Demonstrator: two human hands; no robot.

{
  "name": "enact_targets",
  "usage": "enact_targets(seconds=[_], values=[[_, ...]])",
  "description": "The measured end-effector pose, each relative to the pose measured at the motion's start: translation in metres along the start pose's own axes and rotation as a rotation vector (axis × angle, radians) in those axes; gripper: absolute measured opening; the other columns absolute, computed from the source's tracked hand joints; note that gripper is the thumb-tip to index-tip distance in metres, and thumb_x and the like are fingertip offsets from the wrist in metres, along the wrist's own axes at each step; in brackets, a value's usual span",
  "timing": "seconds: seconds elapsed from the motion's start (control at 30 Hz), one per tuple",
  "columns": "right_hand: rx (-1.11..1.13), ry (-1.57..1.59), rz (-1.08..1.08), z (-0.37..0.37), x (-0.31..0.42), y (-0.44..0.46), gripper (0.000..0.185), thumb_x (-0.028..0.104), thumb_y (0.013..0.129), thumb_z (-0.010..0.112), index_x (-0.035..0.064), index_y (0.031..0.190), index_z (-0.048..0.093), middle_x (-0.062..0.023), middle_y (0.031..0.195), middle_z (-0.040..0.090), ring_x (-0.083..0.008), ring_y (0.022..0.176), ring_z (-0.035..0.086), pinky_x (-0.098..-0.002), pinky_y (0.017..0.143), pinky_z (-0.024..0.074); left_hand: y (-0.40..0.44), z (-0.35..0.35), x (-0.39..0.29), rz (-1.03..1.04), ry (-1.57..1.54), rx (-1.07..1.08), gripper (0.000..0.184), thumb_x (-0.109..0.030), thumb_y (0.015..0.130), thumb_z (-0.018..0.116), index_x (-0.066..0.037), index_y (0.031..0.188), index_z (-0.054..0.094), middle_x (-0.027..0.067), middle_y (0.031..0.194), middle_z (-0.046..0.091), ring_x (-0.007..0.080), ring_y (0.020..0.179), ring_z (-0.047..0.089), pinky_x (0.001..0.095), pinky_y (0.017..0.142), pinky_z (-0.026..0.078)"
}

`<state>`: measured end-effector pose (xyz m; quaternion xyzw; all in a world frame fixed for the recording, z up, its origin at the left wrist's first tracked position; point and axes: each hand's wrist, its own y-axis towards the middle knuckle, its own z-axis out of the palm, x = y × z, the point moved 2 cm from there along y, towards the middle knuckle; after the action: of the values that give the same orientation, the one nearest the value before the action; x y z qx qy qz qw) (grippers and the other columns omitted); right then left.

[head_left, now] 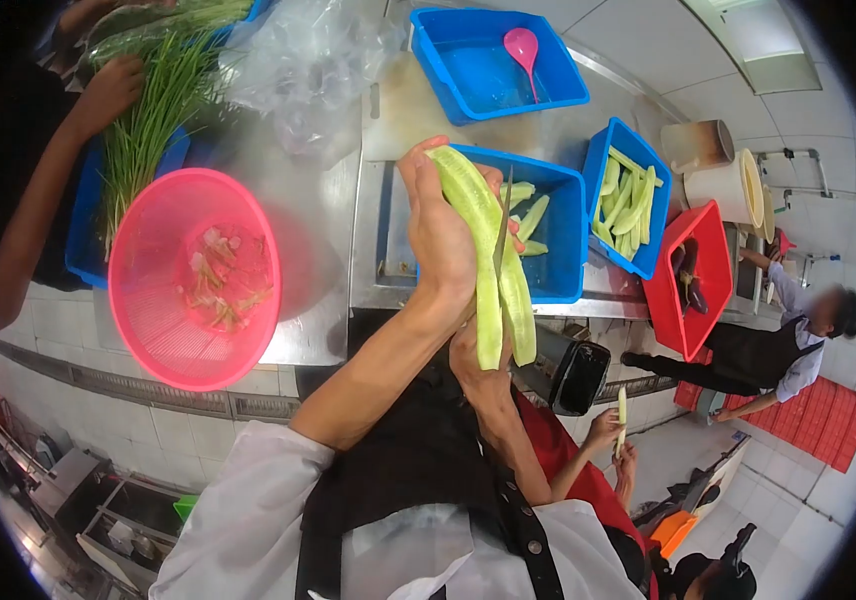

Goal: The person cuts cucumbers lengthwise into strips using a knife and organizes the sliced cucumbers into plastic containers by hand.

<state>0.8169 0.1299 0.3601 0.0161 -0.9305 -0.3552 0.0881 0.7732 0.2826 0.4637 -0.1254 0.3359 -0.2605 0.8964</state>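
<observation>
My left hand (438,225) is closed around a long pale-green vegetable, like a peeled cucumber (463,195), with fingertips showing on its far side. Lengthwise, the cucumber is split at its lower end into two hanging strips. A narrow knife (502,235) stands in the split, its blade pointing up. Below, my right hand (473,355) is closed behind the strips, where the knife's handle seems to be; the strips partly hide its fingers. Beneath my hands, a blue basin (573,225) on the metal counter contains several cut green pieces (535,215).
A smaller blue basin (598,140) is full of green strips. Eggplants (690,280) lie in a red basin (718,270). A pink spoon (521,50) rests in the far blue basin (438,60). Left are a pink colander (138,300) and another person's hand (120,90) on green stalks. Other people stand right.
</observation>
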Motion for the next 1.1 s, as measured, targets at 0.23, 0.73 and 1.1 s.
enact_targets(seconds=[0.23,0.73,1.1], values=[[0.513,0.448,0.593,-0.152,-0.156,-0.076,0.038,0.01,0.088,0.05,-0.0051,0.124,0.049,-0.0111,0.091,0.056,-0.0156,0.057,0.048,-0.0268,0.048,0.0365,-0.001,0.0,0.004,-0.009,0.047,0.051,0.037,-0.044,0.1,0.023,-0.016,0.122,0.034,0.0092,0.074,0.05,0.0184,0.051,0.05,0.0327,0.044,0.048],[0.492,0.891,1.115,-0.178,-0.321,-0.01,0.051,0.041,0.099,0.04,0.0004,0.13,0.043,-0.0021,0.088,0.053,-0.0046,0.042,0.04,-0.0187,0.032,0.0308,0.016,-0.006,0.005,0.173,0.071,-0.009,0.037,-0.033,0.1,0.025,-0.006,0.114,0.046,0.0129,0.072,0.056,0.016,0.06,0.053,0.028,0.055,0.045],[0.551,1.293,1.435,-0.126,-0.354,-0.014,0.046,0.027,0.096,0.05,-0.001,0.132,0.04,-0.0078,0.101,0.059,-0.0109,0.065,0.049,-0.0206,0.047,0.0422,0.025,-0.012,0.01,0.295,0.214,-0.006,0.035,-0.029,0.101,0.024,-0.003,0.111,0.047,0.0127,0.069,0.056,0.0173,0.059,0.053,0.0291,0.057,0.045]])
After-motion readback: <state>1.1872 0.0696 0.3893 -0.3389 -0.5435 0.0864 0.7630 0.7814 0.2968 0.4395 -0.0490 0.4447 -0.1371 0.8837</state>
